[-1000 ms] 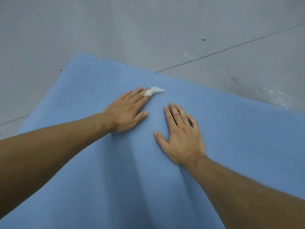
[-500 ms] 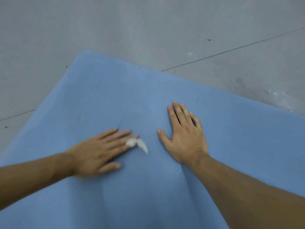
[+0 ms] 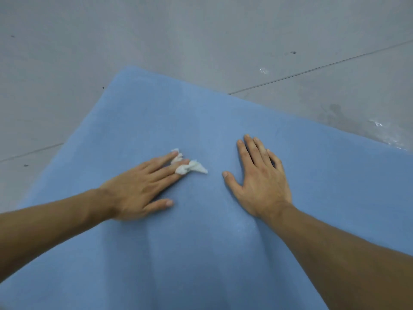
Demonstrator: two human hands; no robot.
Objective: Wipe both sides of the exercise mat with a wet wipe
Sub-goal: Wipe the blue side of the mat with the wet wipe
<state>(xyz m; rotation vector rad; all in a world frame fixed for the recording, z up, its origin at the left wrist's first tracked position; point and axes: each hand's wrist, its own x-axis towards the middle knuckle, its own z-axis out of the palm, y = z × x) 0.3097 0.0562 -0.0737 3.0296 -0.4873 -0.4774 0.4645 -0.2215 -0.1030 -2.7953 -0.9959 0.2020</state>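
The blue exercise mat (image 3: pixel 214 260) lies on the grey floor (image 3: pixel 156 30). The left hand (image 3: pixel 136 193) presses the crumpled white wet wipe (image 3: pixel 192 167) onto it under straight fingertips. The right hand (image 3: pixel 261 182) lies flat beside it, fingers spread, near the wipe but apart.

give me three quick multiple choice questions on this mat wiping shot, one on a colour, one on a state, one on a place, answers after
1. What colour is the flat foam exercise mat?
a) green b) blue c) black

2. How is the right hand?
a) flat on the mat, fingers straight b) clenched in a fist c) lifted in the air

3. Where is the crumpled white wet wipe?
a) under the right hand b) at the fingertips of the left hand c) off the mat

Answers: b, the mat's whole surface is blue; a, palm and straight fingers lie on the mat; b, the wipe is bunched under the left fingertips.
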